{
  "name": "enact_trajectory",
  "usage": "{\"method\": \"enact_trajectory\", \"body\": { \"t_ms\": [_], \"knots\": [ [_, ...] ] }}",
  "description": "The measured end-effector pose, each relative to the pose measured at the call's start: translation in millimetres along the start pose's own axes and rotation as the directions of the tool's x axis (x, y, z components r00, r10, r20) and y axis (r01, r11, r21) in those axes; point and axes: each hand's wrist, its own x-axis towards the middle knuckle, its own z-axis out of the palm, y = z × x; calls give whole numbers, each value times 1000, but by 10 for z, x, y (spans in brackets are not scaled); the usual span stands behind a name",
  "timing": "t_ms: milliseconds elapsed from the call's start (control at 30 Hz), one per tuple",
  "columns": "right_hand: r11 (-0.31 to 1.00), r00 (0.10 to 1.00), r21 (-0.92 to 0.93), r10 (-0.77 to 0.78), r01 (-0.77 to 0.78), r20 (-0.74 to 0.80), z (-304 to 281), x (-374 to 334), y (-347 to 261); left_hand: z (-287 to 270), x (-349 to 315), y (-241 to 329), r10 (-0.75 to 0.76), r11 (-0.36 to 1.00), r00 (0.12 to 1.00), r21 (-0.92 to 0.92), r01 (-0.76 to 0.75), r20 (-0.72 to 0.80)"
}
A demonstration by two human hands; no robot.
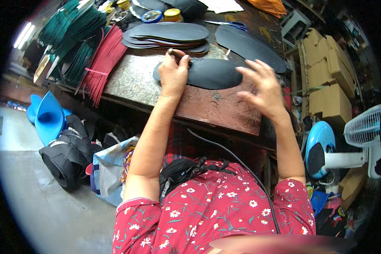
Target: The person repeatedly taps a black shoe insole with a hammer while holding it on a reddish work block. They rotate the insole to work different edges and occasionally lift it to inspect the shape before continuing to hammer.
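Note:
A black sole-shaped piece (213, 74) lies flat on the worktable in front of me. Over its left end, my left hand (175, 75) is closed around a dark stick-like thing (178, 54), mostly hidden by the fingers. My right hand (264, 86) hovers by the sole's right end, fingers spread, holding nothing. Behind the sole sits a stack of similar black soles (165, 33) with brown edges showing. Another large black sole (252, 47) lies to the right of that stack.
Bundles of red strips (103, 63) and green strips (67, 31) hang over the table's left edge. Blue-handled scissors (238, 26) and a yellow-lidded jar (172, 16) are at the back. Cardboard boxes (332, 101) and a fan (364, 131) stand right. A cable (237, 158) crosses my front.

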Motion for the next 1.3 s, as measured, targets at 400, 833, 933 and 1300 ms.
{"method": "enact_trajectory", "body": {
  "t_ms": [400,833,933,1300],
  "knots": [
    [904,884,106,-373,415,-281,596,1396,-166,-599,46,450,-141,769,923,-627,-125,-357],
    [986,986,0,-168,168,-15,1033,1694,423,-284,-329,142,-235,972,972,0,235,-23],
    [996,959,-86,-7,32,282,623,1162,1021,-273,-315,126,-178,981,984,75,180,-33],
    [911,892,70,379,-407,247,616,220,1953,-311,-319,167,-182,949,945,-300,96,-272]
  ]
}}
